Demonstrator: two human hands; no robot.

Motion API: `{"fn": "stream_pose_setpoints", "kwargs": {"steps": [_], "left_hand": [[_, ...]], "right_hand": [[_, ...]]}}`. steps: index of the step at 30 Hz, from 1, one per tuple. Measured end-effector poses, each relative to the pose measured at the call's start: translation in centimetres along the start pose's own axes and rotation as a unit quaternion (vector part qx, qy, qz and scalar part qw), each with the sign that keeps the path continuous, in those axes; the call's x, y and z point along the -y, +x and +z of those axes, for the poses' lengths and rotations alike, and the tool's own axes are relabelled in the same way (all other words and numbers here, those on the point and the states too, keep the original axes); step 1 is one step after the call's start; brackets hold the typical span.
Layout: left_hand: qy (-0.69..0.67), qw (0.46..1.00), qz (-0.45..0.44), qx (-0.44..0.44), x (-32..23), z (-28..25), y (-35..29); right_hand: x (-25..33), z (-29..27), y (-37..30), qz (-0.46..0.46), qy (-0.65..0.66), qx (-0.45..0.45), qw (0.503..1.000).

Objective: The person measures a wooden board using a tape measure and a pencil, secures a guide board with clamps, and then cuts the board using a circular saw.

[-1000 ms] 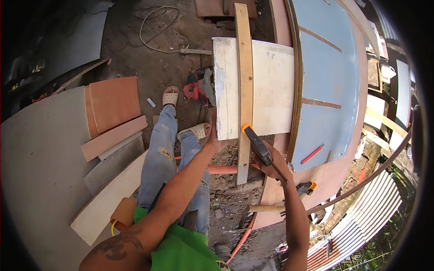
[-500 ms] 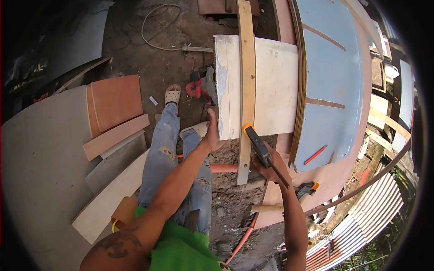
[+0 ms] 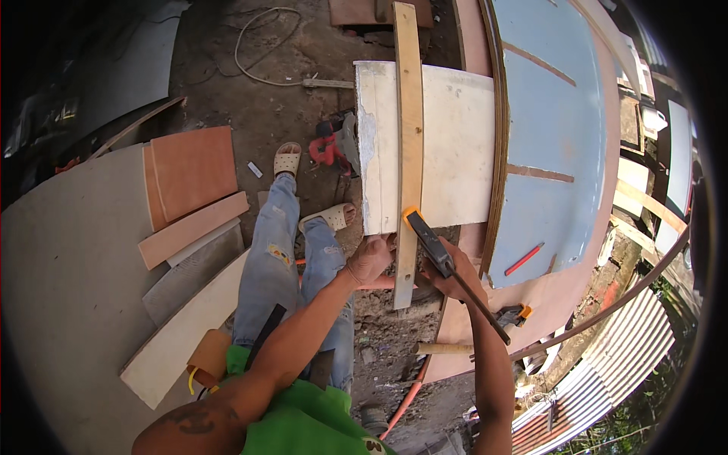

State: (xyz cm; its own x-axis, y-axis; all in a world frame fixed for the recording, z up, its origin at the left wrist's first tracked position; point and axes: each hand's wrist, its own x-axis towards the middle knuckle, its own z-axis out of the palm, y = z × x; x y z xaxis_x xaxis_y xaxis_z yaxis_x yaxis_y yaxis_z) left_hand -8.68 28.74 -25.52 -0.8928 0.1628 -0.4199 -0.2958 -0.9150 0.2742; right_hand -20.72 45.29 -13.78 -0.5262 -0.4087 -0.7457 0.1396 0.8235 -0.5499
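A white board (image 3: 459, 144) lies with its right side against the stacked panels, and a long wooden strip (image 3: 410, 129) crosses on top of it. The orange jaw of a black bar clamp (image 3: 429, 241) rests on the strip at the board's near edge. My right hand (image 3: 449, 273) is wrapped round the clamp's body, its bar slanting back over my wrist. Just left of the strip, my left hand (image 3: 369, 259) is closed, fingers curled at the board's near edge. What those fingers grip is hidden.
A red circular saw (image 3: 326, 150) sits on the ground left of the board. On the blue panel (image 3: 542, 212) lies a red pencil (image 3: 524, 259). A second clamp (image 3: 514, 315) is at the near panel edge. Plywood offcuts (image 3: 193, 178) lean at left. A cable (image 3: 241, 57) loops on the ground.
My left hand has moved from the board's left corner to its near edge beside the strip, and its fingers have curled. The clamp's bar has swung slightly; my right hand still holds it.
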Motion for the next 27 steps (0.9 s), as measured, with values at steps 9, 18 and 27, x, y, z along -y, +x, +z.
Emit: {"fn": "stream_pose_setpoints", "kwargs": {"steps": [9,18,27], "left_hand": [[-0.037,0.969,-0.107,-0.219,1.8,4.1,0.6],[-0.015,0.964,-0.054,-0.262,2.8,5.4,1.3],[0.014,0.964,-0.049,-0.262,3.7,3.7,1.6]], "right_hand": [[0.9,-1.2,0.0,-0.018,-0.006,0.066,0.998],[1.6,-1.4,-0.1,-0.015,0.034,0.059,0.998],[1.5,-1.2,-0.1,0.041,-0.037,0.060,0.997]]}}
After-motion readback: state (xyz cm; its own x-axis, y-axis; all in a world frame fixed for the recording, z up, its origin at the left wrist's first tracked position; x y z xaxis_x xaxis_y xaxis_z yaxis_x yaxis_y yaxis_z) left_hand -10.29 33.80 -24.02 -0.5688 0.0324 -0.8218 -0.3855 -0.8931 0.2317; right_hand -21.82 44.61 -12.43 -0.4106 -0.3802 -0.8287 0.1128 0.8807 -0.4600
